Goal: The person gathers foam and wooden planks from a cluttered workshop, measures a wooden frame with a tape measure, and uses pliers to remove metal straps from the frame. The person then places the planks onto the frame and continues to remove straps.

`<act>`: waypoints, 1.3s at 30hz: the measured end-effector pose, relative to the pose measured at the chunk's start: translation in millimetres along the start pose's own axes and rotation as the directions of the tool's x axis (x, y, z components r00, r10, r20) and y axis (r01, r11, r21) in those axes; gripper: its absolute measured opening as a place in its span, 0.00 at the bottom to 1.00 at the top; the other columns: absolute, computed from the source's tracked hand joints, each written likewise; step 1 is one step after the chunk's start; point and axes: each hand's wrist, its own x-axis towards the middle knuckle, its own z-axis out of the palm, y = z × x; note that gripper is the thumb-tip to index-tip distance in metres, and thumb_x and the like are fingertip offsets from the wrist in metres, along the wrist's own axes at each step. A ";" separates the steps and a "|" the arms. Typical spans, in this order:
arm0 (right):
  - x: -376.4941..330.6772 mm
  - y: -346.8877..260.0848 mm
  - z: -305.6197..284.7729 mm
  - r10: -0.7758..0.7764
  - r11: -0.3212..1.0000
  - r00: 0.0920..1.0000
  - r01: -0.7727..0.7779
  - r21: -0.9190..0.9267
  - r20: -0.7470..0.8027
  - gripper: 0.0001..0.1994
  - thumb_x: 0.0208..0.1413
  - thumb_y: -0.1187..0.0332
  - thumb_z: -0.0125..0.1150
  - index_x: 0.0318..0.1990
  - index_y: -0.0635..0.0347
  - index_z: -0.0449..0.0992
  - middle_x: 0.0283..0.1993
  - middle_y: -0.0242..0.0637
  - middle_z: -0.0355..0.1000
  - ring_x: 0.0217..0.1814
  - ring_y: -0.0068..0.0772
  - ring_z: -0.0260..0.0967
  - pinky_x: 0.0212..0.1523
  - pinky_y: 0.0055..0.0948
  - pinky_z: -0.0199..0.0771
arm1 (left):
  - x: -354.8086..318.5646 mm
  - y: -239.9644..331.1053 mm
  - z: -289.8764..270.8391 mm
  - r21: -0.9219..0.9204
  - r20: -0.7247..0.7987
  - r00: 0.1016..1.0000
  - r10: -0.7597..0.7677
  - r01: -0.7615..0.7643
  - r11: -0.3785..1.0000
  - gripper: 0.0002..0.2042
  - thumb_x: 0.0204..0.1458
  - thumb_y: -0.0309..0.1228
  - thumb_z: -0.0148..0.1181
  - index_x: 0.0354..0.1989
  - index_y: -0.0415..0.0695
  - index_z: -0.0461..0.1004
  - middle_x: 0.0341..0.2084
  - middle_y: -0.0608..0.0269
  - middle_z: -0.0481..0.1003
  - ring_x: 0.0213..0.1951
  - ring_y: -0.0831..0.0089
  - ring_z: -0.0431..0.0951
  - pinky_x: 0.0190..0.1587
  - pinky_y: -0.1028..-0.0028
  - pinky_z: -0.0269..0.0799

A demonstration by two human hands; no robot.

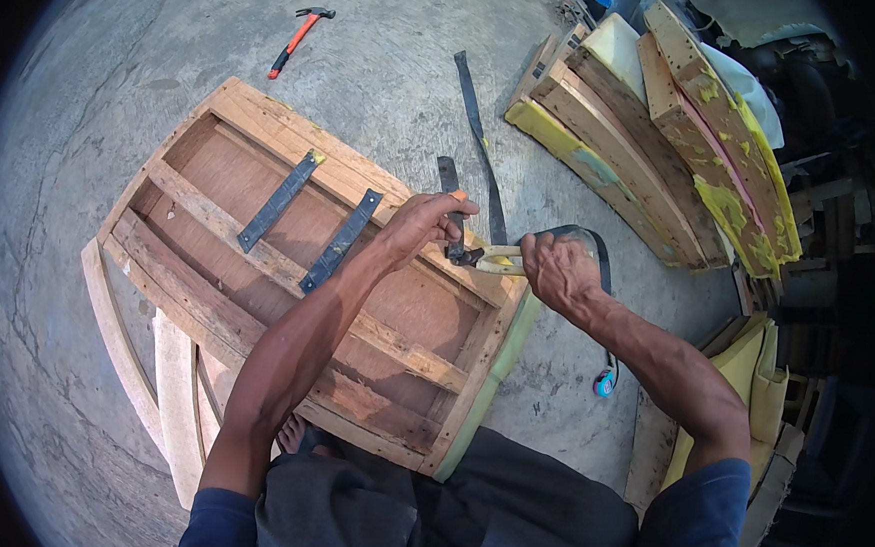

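Note:
My left hand (422, 230) is closed around a short black strap (448, 174), whose upper end sticks out past the fingers. A small orange spot shows at the fingertips, too small to name. My right hand (563, 271) grips pincers (500, 258) by their pale yellow handles. Their dark jaws meet the strap's lower end, over the far right edge of a wooden frame (257, 112) with a plywood panel. Across the frame's slats lie two fastened black straps, one on the left (280, 202) and another nearer my left arm (341, 242).
A claw hammer (301, 43) with an orange and black handle lies on the concrete floor. A long black strap (481, 141) stretches beyond the frame. Padded wooden frames (625, 155) stand at the far right. Curved boards (177, 398) lie at left, a blue tape measure (604, 382) at right.

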 end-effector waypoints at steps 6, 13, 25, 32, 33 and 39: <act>-32.4 -35.4 47.4 0.307 0.881 0.950 -0.306 0.361 0.058 0.09 0.60 0.68 0.55 0.42 0.65 0.71 0.35 0.52 0.77 0.37 0.55 0.81 0.36 0.48 0.82 | 16.7 3.1 9.2 0.143 0.048 0.998 -0.036 0.028 0.989 0.26 0.68 0.47 0.54 0.57 0.32 0.75 0.37 0.61 0.77 0.39 0.76 0.75 0.50 0.72 0.71; -65.7 -94.0 46.0 0.419 0.300 0.818 -0.534 0.791 0.394 0.15 0.56 0.70 0.60 0.47 0.66 0.66 0.43 0.64 0.78 0.47 0.70 0.78 0.53 0.57 0.74 | 16.3 11.1 50.8 0.195 0.214 0.973 -0.084 0.041 0.980 0.29 0.67 0.44 0.55 0.65 0.29 0.67 0.49 0.55 0.73 0.40 0.72 0.79 0.47 0.70 0.75; -55.0 3.2 18.6 0.224 0.781 0.931 -0.349 0.517 0.290 0.16 0.53 0.76 0.57 0.50 0.68 0.67 0.52 0.58 0.70 0.59 0.61 0.70 0.59 0.55 0.70 | 5.3 60.6 -42.8 0.990 -0.072 0.967 0.246 0.039 0.136 0.26 0.66 0.46 0.56 0.64 0.38 0.72 0.68 0.38 0.63 0.63 0.44 0.73 0.64 0.56 0.69; 5.8 -19.8 -66.7 -0.091 0.957 0.993 0.107 -0.269 0.073 0.16 0.62 0.68 0.54 0.55 0.63 0.72 0.56 0.47 0.69 0.66 0.48 0.64 0.69 0.59 0.54 | -107.1 30.5 -75.6 0.904 -0.411 0.870 0.272 0.353 0.240 0.27 0.67 0.49 0.51 0.56 0.34 0.75 0.51 0.38 0.78 0.57 0.43 0.77 0.58 0.52 0.72; 11.7 -23.6 -74.1 -0.116 0.917 0.989 0.144 -0.371 0.095 0.17 0.62 0.67 0.54 0.57 0.64 0.72 0.56 0.47 0.69 0.66 0.48 0.64 0.70 0.61 0.53 | -109.0 26.6 -68.5 0.912 -0.402 0.896 0.189 0.375 0.165 0.27 0.68 0.51 0.49 0.54 0.34 0.75 0.49 0.38 0.79 0.54 0.43 0.79 0.57 0.51 0.73; 44.6 -41.6 -91.5 -0.233 0.801 0.941 0.328 -0.500 0.244 0.19 0.63 0.64 0.56 0.58 0.64 0.73 0.53 0.46 0.70 0.63 0.46 0.65 0.69 0.60 0.54 | -108.6 30.8 -61.6 0.916 -0.396 0.902 0.173 0.375 0.141 0.28 0.68 0.55 0.47 0.50 0.40 0.79 0.39 0.41 0.82 0.45 0.41 0.83 0.48 0.48 0.76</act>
